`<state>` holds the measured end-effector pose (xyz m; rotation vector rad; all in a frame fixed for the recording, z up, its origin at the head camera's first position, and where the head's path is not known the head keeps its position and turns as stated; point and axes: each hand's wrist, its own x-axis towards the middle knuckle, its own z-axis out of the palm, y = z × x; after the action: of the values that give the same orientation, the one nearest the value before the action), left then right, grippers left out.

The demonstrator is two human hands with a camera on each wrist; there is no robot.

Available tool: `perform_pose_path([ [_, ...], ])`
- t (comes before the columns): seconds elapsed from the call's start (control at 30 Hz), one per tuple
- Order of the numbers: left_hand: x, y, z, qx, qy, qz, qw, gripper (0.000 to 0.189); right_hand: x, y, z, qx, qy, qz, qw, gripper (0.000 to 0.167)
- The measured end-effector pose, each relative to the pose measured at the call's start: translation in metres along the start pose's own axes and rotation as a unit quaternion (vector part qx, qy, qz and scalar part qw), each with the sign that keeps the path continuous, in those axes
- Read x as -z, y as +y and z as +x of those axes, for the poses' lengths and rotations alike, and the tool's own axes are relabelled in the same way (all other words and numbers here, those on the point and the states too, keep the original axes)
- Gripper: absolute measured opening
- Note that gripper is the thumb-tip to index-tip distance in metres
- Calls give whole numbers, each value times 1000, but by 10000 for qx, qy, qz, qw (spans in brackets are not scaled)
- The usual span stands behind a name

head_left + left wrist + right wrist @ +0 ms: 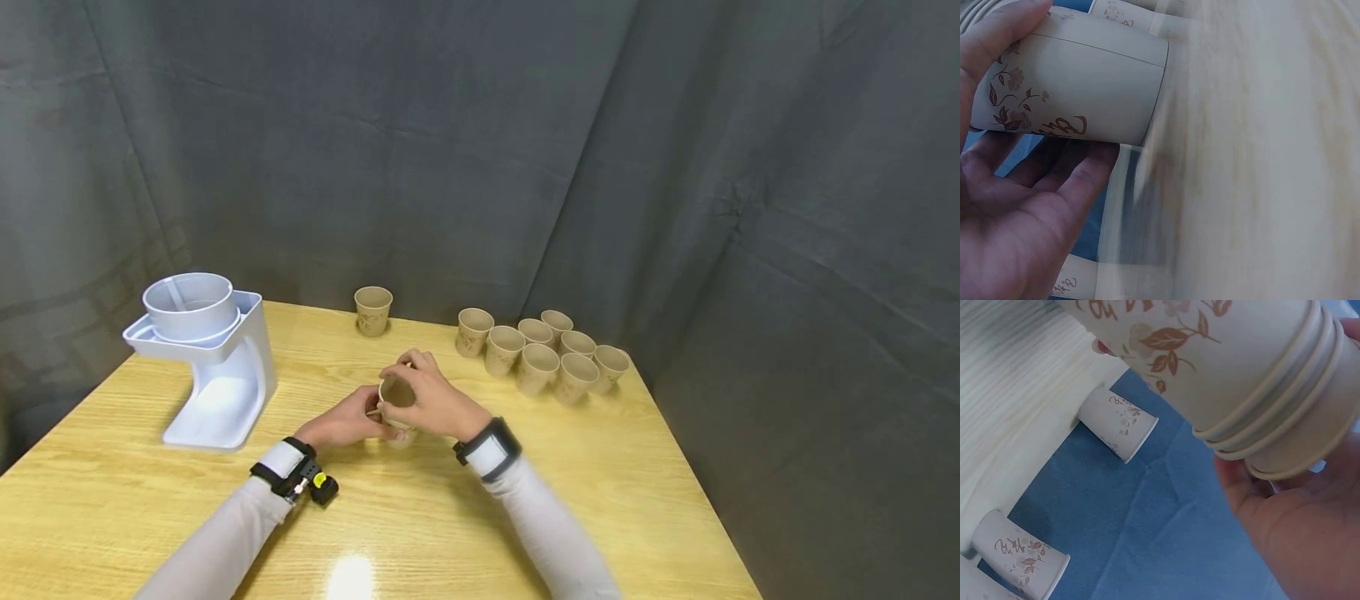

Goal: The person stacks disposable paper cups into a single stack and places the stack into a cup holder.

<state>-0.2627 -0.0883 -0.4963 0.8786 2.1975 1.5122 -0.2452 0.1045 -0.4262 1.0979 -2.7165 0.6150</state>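
Note:
A small stack of beige paper cups (402, 435) stands near the middle of the table, with several rims nested close together and a printed flower pattern on the side. My left hand (351, 419) grips the stack's body low down, thumb on one side and fingers on the other. From above, my right hand (435, 402) pinches the top cup (1310, 447) at its rim. That cup's rim stands a little farther out than the rims (1272, 394) below it. In the left wrist view, the lower cup wall (1097, 81) lies between thumb and fingers.
Several upright paper cups (538, 368) are grouped at the back right. A single cup (372, 312) stands near the back edge. At the left is a white stand (221, 400) with a round container (191, 307) on top. Dark curtains (375, 150) hang behind the wooden table (420, 533).

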Motion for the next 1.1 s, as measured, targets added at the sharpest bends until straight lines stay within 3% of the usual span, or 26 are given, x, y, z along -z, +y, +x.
perform_pose_path([
  [0.3,1,-1,3,-65,-64,-24,10000,54,1,6,2,31,-187,-206,9996,45],
  [0.8,0,-5,2,-67,-37,37,10000,48,4,2,2,-144,-427,-54,9990,51],
  [1.1,-1,-5,1,-204,-93,-220,9995,61,16,15,25,-22,-834,469,9954,46],
])
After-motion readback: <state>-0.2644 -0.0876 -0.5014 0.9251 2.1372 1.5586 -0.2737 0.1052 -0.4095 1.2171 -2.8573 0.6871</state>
